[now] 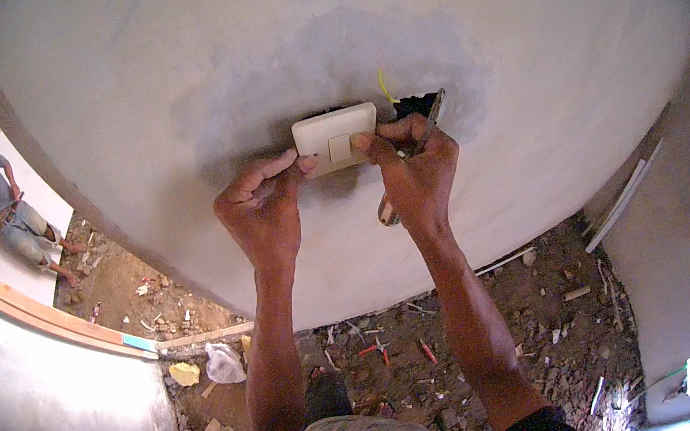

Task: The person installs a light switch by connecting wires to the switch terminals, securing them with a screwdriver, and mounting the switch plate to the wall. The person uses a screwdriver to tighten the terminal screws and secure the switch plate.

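Observation:
A cream wall switch (337, 137) with a single rocker sits against the plastered wall, held from both sides. My left hand (262, 210) pinches its left edge, thumb on the front. My right hand (419, 170) grips the right edge, thumb near the rocker. A slim tool (437, 104) is also tucked in my right hand, its metal end poking up past the fingers and its other end showing below; its kind is unclear. Just right of the switch, a dark hole (416, 103) opens in the wall. A yellow-green wire (385, 86) sticks out beside it.
Red-handled pliers (376, 350) and a red-handled tool (428, 351) lie on the rubble floor (486, 382). A white plastic bag (223, 363) lies at the left. Beyond a wooden door frame (38, 310), another person (4, 199) leans back. Pale strips (627, 204) lean on the right wall.

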